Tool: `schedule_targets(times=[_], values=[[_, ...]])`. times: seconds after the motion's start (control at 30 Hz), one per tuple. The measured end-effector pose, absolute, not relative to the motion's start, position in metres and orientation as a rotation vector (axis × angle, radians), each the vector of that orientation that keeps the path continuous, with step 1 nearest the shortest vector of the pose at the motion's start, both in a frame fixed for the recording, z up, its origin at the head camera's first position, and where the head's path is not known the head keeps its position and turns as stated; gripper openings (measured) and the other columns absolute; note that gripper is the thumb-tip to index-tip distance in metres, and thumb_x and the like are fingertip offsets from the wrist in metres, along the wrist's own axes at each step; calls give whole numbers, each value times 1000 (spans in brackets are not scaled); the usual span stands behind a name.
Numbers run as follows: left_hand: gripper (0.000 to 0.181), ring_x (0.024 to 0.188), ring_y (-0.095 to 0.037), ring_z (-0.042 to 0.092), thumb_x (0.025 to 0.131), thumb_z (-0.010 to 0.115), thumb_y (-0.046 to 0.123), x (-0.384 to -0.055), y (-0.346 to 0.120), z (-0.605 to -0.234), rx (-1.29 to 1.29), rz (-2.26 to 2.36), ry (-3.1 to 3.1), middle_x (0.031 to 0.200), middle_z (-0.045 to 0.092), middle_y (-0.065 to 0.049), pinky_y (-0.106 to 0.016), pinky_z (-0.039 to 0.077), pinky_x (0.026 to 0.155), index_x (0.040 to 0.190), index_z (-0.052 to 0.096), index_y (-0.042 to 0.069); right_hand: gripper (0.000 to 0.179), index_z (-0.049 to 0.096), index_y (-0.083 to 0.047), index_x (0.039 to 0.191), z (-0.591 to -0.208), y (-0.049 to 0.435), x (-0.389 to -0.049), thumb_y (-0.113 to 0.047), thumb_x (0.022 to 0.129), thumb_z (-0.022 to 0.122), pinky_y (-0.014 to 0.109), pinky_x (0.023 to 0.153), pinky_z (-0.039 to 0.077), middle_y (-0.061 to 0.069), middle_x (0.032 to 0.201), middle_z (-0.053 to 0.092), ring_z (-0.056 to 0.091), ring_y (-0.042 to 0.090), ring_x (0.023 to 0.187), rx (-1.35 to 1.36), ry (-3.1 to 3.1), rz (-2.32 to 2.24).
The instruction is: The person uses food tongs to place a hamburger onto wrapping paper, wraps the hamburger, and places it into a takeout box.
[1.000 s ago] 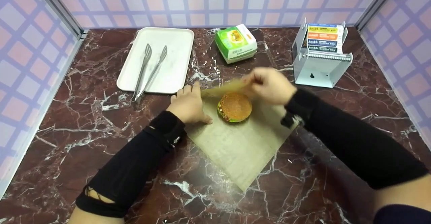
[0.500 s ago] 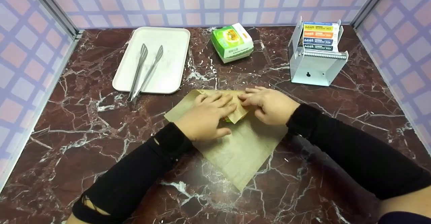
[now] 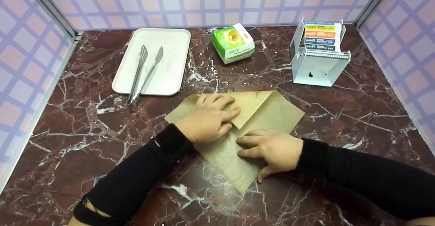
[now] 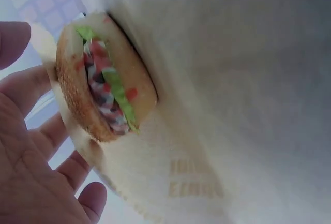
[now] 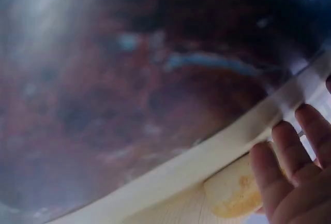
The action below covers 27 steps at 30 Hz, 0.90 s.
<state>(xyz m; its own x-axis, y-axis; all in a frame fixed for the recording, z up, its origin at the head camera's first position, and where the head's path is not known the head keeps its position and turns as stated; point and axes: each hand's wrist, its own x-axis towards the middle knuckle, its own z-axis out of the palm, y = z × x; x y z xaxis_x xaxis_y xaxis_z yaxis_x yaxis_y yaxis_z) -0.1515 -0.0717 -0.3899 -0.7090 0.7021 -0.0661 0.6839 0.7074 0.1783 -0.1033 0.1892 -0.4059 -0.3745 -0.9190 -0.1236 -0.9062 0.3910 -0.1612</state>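
A sheet of brown wrapping paper (image 3: pixel 226 161) lies on the table, its far corner folded toward the person. The hamburger (image 4: pixel 106 81) sits under this fold; the head view hides it, while the left wrist view shows its seeded bun, lettuce and red-and-white filling. On the fold, over the hamburger, my left hand (image 3: pixel 208 119) rests with fingers spread. My right hand (image 3: pixel 273 150) is over the paper's right near edge, fingers extended and holding nothing. Part of the bun (image 5: pixel 235 190) shows beside the right fingers in the right wrist view.
A white tray (image 3: pixel 173 63) bears metal tongs (image 3: pixel 137 76) at the back left. Behind the paper stands a green-and-white burger box (image 3: pixel 232 42). At the back right is a metal holder (image 3: pixel 314 69) with several colourful packets (image 3: pixel 321 35). Patterned panels (image 3: pixel 217 5) border the dark marbled table.
The far corner of the paper has been folded over the hamburger. My left hand moved right onto the fold; my right hand let go of the paper and came nearer the person.
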Motion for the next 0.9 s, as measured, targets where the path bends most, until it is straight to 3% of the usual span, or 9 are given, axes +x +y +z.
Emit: schedule_targets(times=[0.17, 0.3, 0.4, 0.53, 0.67, 0.8, 0.9], values=[[56, 156, -35, 30, 105, 54, 39, -149, -72, -392, 1179, 223, 2788, 170, 37, -7, -58, 21, 128, 159, 47, 27, 73, 71, -22, 139, -403, 182, -99, -63, 79, 80, 51, 111, 52, 11, 155, 58, 60, 32, 133, -1671, 2509, 18], [55, 156, -34, 30, 105, 56, 38, -149, -73, -392, 1179, 223, 2790, 169, 38, -5, -58, 21, 128, 159, 47, 28, 61, 75, -23, 131, -402, 178, -99, -58, 81, 81, 45, 102, 58, 8, 147, 65, 65, 27, 120, -1740, 2548, 45], [54, 156, -32, 30, 106, 55, 36, -150, -74, -392, 1173, 247, 2775, 170, 37, -5, -57, 20, 128, 159, 47, 29, 41, 77, -21, 126, -404, 177, -101, -38, 89, 80, 40, 100, 59, 4, 138, 70, 68, 23, 112, -1824, 2577, 39], [52, 156, -31, 28, 107, 49, 33, -153, -75, -390, 1167, 294, 2747, 170, 36, -4, -56, 18, 128, 159, 47, 29, 29, 75, -15, 120, -406, 180, -106, -11, 91, 74, 38, 97, 60, 2, 120, 77, 72, 21, 104, -1850, 2597, -51], [50, 157, -32, 29, 110, 39, 36, -156, -78, -390, 1192, 358, 2709, 170, 37, -5, -58, 17, 127, 158, 48, 27, 22, 77, -11, 110, -398, 183, -121, -2, 90, 71, 40, 91, 62, 4, 103, 79, 74, 22, 95, -1578, 2600, -430], [54, 158, -33, 29, 113, 25, 44, -162, -85, -385, 1147, 515, 2648, 170, 39, -3, -59, 16, 128, 156, 52, 24, 10, 75, -8, 93, -391, 182, -145, -3, 95, 67, 42, 82, 63, 7, 89, 77, 72, 22, 84, -1075, 2683, -795], [55, 157, -30, 35, 113, 26, 49, -168, -91, -381, 1080, 648, 2618, 166, 45, 2, -57, 21, 127, 152, 57, 24, 25, 62, -9, 76, -390, 180, -162, -10, 101, 64, 34, 68, 56, 3, 73, 63, 60, 16, 69, -782, 2749, -909]])
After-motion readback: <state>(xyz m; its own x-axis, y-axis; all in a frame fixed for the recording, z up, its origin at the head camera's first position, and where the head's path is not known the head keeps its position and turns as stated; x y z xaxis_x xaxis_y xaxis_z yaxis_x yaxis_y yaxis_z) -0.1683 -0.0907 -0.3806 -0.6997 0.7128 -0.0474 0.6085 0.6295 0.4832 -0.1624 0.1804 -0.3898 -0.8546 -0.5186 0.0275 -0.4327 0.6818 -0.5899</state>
